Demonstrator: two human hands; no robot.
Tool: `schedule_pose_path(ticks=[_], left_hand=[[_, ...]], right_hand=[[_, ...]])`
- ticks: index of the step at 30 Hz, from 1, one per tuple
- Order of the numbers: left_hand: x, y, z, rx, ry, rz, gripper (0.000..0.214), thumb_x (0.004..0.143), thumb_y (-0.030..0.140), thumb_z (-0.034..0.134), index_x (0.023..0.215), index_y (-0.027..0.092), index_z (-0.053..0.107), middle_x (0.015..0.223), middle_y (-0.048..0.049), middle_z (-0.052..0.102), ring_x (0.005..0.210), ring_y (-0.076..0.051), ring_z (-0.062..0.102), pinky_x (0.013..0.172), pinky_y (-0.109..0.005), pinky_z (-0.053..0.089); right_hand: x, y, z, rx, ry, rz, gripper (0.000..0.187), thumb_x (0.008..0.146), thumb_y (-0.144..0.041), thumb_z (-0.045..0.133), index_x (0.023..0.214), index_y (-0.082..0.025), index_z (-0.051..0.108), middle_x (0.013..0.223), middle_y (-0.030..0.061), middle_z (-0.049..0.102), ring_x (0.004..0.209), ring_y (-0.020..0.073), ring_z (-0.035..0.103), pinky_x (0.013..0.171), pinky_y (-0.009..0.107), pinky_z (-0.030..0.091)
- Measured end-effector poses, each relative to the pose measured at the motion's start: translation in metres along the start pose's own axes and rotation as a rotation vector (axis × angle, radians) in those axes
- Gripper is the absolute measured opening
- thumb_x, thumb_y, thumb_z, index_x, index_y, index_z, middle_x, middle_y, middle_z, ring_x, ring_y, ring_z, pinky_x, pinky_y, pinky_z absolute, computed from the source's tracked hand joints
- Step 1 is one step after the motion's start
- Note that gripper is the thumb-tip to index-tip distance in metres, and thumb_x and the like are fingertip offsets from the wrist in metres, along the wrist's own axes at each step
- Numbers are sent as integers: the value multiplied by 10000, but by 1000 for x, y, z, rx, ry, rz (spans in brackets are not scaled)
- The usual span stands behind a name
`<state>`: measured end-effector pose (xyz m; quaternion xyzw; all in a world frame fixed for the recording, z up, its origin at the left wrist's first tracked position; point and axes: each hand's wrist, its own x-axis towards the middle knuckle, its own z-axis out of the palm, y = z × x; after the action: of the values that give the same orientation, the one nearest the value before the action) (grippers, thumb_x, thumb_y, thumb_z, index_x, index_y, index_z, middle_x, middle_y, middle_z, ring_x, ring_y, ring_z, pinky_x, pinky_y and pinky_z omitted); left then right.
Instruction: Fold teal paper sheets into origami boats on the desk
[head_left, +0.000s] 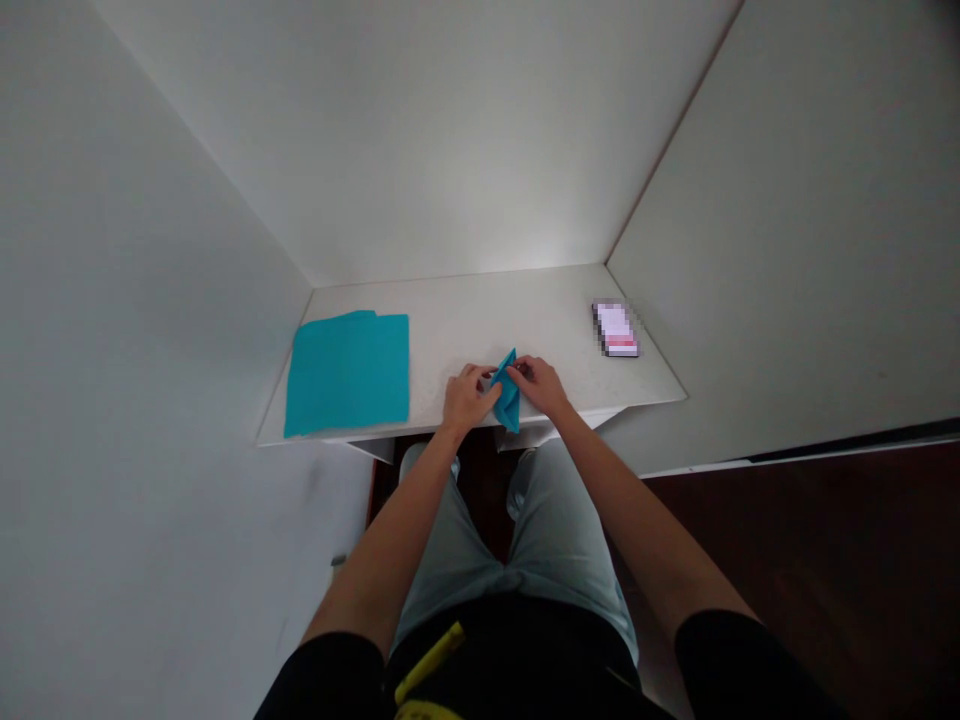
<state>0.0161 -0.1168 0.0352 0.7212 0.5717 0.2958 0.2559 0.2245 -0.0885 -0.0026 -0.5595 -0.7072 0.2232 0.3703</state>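
A small folded piece of blue paper (508,405) is held between my two hands at the front edge of the white shelf. My left hand (469,397) grips its left side, thumb pressed against the paper. On the other side, the fingers of my right hand (539,382) pinch its upper right part. The folded paper stands up in a pointed shape, and its lower tip hangs over the shelf edge. Farther left lie flat blue sheets (349,375), slightly out of line with one another.
A phone (616,330) with a blurred, lit screen lies toward the right end of the white shelf (450,300). White walls enclose the shelf at the back, left and right. My legs are below its front edge, above a dark reddish floor (825,560).
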Motion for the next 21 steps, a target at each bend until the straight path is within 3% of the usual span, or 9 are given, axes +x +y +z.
schedule_pose_path(ticks=[6,13,21], left_hand=[[0,-5,1,-66,-32,79,312,947,273,752,1255,281,806,1084,-21,777,797,-163,697,909,-357,558],[4,-14,8,-198,46,29,301,926,229,738,1223,250,776,1022,-10,793,774,-153,707,839,-317,576],[6,-16,9,-272,46,-32,248,960,324,743,1199,271,781,1024,-13,826,871,-184,757,818,-311,580]], right_hand=[[5,6,3,34,20,102,224,986,-463,634,918,-258,694,777,5,705,757,213,646,734,338,492],[4,1,-7,406,56,134,291,965,-500,541,790,-273,588,717,-6,696,754,217,657,815,365,539],[4,2,-14,645,153,195,369,941,-583,582,737,-281,524,657,-1,618,670,212,624,639,348,526]])
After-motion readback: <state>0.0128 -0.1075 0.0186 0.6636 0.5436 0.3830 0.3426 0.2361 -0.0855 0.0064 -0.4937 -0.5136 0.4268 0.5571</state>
